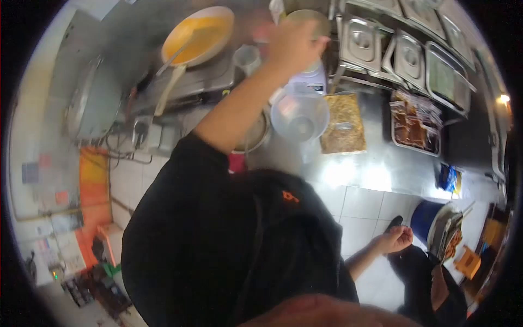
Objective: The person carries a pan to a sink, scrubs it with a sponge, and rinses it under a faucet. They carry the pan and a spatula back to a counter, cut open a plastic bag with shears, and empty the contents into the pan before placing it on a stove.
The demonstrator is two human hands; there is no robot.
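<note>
My left hand point(298, 42) reaches forward over the counter, smeared by motion, with its fingers at a round, greenish container point(316, 17). Whether they grip it cannot be made out. Below that hand stands a kitchen scale point(311, 82) with a small display. Nearer my body is a clear plastic bowl point(300, 121). A flat bag of yellowish-brown food point(344, 128) lies right of the bowl. My right hand point(396, 240) hangs out to my right, below the counter's edge, fingers curled in and nothing seen in them.
On the stove at left sits a frying pan point(226, 24) with orange sauce and a utensil. Lidded steel pans point(360, 43) line the back right, before them a tray of wrapped brown food point(417, 147). A person in black point(419, 278) and a blue bin point(425, 220) are at lower right.
</note>
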